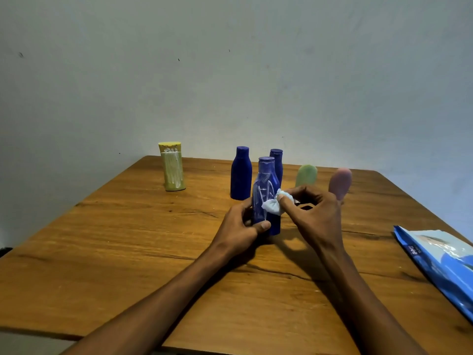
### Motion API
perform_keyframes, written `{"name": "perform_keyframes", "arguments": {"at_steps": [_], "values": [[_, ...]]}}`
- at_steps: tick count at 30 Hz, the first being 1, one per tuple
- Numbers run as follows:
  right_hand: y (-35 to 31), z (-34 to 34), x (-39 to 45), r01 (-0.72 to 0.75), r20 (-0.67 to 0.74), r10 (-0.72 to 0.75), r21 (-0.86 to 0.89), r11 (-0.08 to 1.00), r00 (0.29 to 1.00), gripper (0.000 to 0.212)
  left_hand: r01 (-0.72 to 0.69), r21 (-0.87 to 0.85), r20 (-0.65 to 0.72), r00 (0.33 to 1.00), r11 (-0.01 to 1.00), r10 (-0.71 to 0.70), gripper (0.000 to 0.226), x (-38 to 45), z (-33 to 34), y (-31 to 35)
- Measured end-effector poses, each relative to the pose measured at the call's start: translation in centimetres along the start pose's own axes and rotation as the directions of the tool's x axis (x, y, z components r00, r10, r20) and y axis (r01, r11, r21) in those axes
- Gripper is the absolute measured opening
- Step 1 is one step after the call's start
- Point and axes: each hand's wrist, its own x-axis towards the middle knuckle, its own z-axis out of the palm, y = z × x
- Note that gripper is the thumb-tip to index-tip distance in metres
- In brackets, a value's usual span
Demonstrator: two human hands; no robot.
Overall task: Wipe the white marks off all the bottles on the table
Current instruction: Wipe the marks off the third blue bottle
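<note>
A blue bottle with white streaks (265, 183) stands upright near the table's middle. My left hand (243, 226) grips its lower body from the left. My right hand (312, 213) pinches a bunched white wipe (272, 204) against the bottle's right side. Two more blue bottles (241, 172) (277, 160) stand behind it and show no marks from here. A yellow bottle (172, 167) smeared with white stands far left. A green bottle (306, 175) and a pink bottle (340, 181) stand behind my right hand, partly hidden.
A blue wipes packet (440, 262) lies at the table's right edge. The wooden table (128, 239) ends at a pale wall behind the bottles. A small dark object (305, 207) sits on the wood under my right hand.
</note>
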Motion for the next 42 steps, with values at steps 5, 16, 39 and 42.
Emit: {"name": "perform_keyframes", "arguments": {"at_steps": [5, 16, 39, 42], "values": [[-1.1, 0.4, 0.7, 0.078, -0.195, -0.058, 0.095, 0.992, 0.979, 0.025, -0.031, 0.117, 0.025, 0.999, 0.993, 0.028, 0.053, -0.1, 0.4, 0.1], [-1.2, 1.5, -0.2, 0.366, -0.113, -0.39, -0.183, 0.912, 0.914, 0.038, -0.06, 0.146, -0.024, 0.998, 0.987, 0.064, 0.05, -0.5, 0.6, 0.0], [-1.2, 1.5, -0.1, 0.342, -0.239, -0.44, -0.36, 0.868, 0.865, 0.026, -0.043, 0.184, 0.018, 0.999, 0.982, 0.041, 0.047, -0.2, 0.5, -0.3], [-0.9, 1.1, 0.1, 0.31, -0.286, -0.414, -0.344, 0.886, 0.864, 0.028, -0.043, 0.182, 0.019, 0.999, 0.982, 0.04, 0.051, -0.2, 0.5, -0.1]]}}
